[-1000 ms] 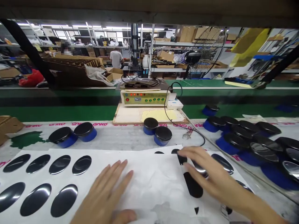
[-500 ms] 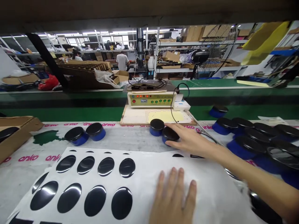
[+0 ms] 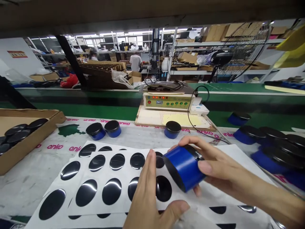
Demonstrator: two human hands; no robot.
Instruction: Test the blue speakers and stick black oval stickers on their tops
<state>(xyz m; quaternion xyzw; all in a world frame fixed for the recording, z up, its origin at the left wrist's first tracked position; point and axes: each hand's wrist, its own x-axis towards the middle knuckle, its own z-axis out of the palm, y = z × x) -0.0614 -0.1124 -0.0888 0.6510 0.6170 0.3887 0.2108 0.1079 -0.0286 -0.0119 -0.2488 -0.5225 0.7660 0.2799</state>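
Left to right: a cardboard box (image 3: 50,128) holding black discs (image 3: 20,135); two black-topped blue cylinders (image 3: 113,132) side by side on the surface (image 3: 43,178); overlapping white sheets (image 3: 101,175) bearing rows of glossy black ovals. Left hand (image 3: 148,195) above the sheets, grip unloaded, fingers together and thumb spread away; contact with the sheets cannot be determined. Beyond it, a control unit (image 3: 168,101) and a lone cylinder (image 3: 172,130). Tilted blue cylinder (image 3: 184,167) over the sheets, pinched between thumb and fingers of the right hand (image 3: 214,165). Far right, clustered cylinders (image 3: 281,151).
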